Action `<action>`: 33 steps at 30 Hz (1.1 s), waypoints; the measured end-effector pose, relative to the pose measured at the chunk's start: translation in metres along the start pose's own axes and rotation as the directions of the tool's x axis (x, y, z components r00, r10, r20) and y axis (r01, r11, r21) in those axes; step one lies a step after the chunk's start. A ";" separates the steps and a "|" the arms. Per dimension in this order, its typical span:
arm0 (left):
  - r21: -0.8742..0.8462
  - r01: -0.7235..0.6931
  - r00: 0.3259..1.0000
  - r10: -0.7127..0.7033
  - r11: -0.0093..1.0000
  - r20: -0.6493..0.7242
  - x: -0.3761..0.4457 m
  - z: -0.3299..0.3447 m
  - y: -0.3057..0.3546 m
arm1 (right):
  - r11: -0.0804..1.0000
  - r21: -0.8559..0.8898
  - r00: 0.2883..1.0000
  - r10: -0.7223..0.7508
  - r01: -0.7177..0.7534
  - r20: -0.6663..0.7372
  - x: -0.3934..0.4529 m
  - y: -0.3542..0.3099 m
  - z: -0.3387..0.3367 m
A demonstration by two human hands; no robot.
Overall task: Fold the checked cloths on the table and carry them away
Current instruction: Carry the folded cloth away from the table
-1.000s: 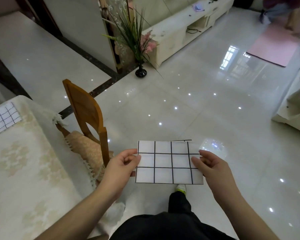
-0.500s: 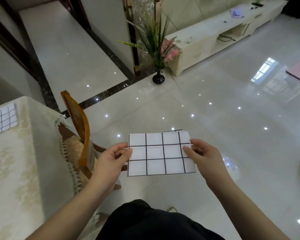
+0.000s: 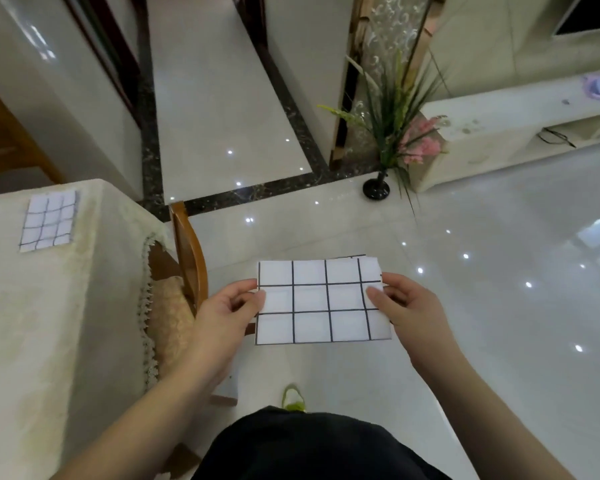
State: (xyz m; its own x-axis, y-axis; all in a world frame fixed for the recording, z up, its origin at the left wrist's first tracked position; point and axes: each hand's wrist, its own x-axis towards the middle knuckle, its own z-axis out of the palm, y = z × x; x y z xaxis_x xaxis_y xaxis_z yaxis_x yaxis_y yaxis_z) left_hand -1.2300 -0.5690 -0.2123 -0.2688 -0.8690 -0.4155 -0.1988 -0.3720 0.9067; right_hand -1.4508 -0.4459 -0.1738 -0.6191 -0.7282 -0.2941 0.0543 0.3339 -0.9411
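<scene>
Here the surface [image 3: 32, 323], covered with a cream cloth, stands at 9 o'clock, with a wooden chair [image 3: 187, 251] pushed against it. The glossy floor [image 3: 482, 306] is white tile; a vase with flowers [image 3: 388, 133] stands at 1 o'clock. One folded checked cloth [image 3: 47, 221] lies on the surface at 10 o'clock. A second folded checked cloth [image 3: 321, 301] is held flat over the floor, its long axis from 9 to 3 o'clock. The left hand [image 3: 226, 313] pinches its left edge and the right hand [image 3: 409, 310] its right edge, fingers curled, thumbs on top.
</scene>
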 end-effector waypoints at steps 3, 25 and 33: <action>0.012 -0.002 0.999 0.002 1.000 -0.032 0.029 0.000 0.016 | 0.999 -0.012 0.999 -0.030 0.031 0.036 0.039 -0.018 0.010; -0.127 0.038 0.869 -0.095 0.991 -0.485 0.185 0.061 0.113 | 0.974 -0.184 0.832 -0.008 0.132 0.555 0.349 -0.089 0.068; -0.203 -0.001 0.809 -0.118 0.979 -0.575 0.241 0.052 0.131 | 0.970 -0.206 0.775 0.030 0.130 0.632 0.422 -0.111 0.125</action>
State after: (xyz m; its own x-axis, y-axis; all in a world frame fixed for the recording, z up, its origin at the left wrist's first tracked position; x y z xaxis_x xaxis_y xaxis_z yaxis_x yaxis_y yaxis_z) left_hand -1.3694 -0.8104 -0.1978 0.3483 -0.8469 -0.4018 -0.0030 -0.4297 0.9030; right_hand -1.6198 -0.8650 -0.2139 0.0169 -0.9322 -0.3617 -0.1891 0.3522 -0.9166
